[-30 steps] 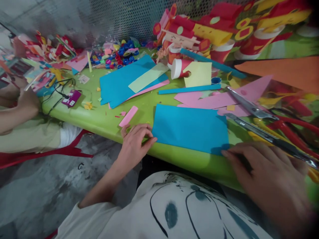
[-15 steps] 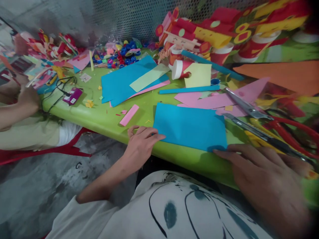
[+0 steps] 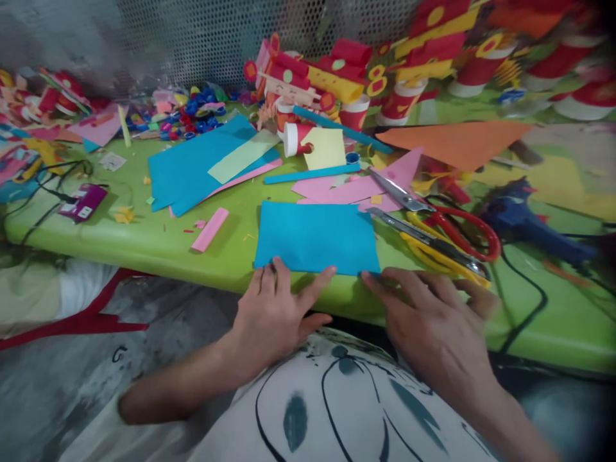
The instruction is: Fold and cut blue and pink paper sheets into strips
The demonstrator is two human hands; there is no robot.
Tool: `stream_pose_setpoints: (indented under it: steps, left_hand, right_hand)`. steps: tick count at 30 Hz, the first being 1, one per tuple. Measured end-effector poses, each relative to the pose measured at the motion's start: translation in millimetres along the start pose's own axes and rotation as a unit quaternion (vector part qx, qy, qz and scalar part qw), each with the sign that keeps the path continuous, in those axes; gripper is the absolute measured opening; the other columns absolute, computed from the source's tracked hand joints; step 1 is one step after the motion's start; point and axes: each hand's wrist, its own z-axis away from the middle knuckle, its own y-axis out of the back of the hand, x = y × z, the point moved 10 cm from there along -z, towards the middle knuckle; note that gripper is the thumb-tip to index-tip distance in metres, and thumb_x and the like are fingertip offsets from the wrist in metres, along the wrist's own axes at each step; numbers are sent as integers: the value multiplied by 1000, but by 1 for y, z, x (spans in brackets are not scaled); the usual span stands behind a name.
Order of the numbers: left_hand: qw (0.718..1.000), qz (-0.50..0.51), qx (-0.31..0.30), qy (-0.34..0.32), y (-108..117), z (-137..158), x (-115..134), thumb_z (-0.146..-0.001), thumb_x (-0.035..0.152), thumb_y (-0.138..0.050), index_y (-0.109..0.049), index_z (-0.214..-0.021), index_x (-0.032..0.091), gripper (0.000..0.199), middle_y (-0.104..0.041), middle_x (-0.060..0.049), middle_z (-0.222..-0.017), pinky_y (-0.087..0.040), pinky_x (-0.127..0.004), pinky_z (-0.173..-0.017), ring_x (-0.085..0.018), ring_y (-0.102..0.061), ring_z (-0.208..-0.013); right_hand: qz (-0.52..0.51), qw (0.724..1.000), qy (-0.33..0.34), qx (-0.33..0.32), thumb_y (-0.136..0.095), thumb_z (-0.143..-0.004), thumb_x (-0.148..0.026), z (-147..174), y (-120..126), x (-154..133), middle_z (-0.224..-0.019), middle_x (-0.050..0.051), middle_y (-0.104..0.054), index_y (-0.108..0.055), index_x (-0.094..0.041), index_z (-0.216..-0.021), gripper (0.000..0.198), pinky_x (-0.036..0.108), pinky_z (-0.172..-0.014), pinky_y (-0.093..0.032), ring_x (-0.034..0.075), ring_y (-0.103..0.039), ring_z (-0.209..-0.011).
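Note:
A blue rectangular sheet [image 3: 317, 237], paper or thin foam, lies flat at the near edge of the green table. The fingertips of my left hand [image 3: 276, 305] rest along its near edge, fingers spread, thumb off the sheet. My right hand [image 3: 433, 314] is at the near right corner, fingers stretched out and one tip touching the edge. Neither hand grips anything. Just right of the sheet lie a grey box cutter [image 3: 433, 244] and red-handled scissors [image 3: 462, 231]. Pink paper pieces [image 3: 346, 187] sit behind the sheet.
A blue glue gun [image 3: 534, 221] with a black cord lies at the right. Larger blue sheets [image 3: 192, 160], a pink strip [image 3: 210, 230] and a purple device [image 3: 84, 202] are to the left. Red paper-cup figures [image 3: 402, 102] stand along the back. Another person's leg shows at far left.
My view has turned right, bringing the glue gun into sight. My left hand has shifted from the sheet's left corner onto its near edge and spread its fingers. My right hand stays at the right corner.

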Motion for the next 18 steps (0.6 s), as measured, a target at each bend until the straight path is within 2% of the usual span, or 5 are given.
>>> stream_pose_setpoints:
  steps: [2,6,11,14,18]
  left_hand:
    - [999,-32,-21,20,-4,-12,12,-98,81,-57,-28,-177,43,92,-76,-21,-126,-65,-58,-86,-40,-79,-101]
    - [995,-68,-69,15,-15,-27,26,-88,84,-68,-24,-177,43,107,-76,-23,-120,-65,-61,-81,-42,-81,-93]
    - [995,-49,-90,0,-21,-27,26,-87,76,-78,-33,-175,41,104,-76,-27,-123,-64,-64,-78,-47,-81,-93]
    - [994,-45,-95,10,-23,-26,23,-89,75,-77,-48,-167,36,93,-76,-27,-122,-64,-64,-80,-46,-81,-92]
    - [996,-39,-86,-6,-22,-19,20,-91,69,-80,-33,-176,32,104,-76,-28,-128,-64,-61,-85,-45,-81,-99]
  right_hand:
    - [7,1000,1,-1,-50,-102,-16,3,-2,3,-117,5,-81,-77,-32,-129,40,51,-94,-40,28,-66,-104]
    - [-18,1000,11,-2,-55,-102,-18,8,-3,5,-120,6,-80,-76,-33,-136,43,51,-94,-39,29,-67,-106]
    - [-94,991,-10,97,-70,-97,-17,-5,22,-2,-132,7,-79,-75,-33,-138,45,52,-103,-38,29,-68,-115]
    - [-141,987,45,68,-63,-103,-15,-14,10,-23,-136,4,-80,-68,-30,-146,45,50,-109,-35,22,-73,-111]
    - [-106,993,12,45,-62,-106,-22,-10,-9,-21,-141,5,-78,-66,-26,-145,39,48,-108,-35,20,-74,-102]
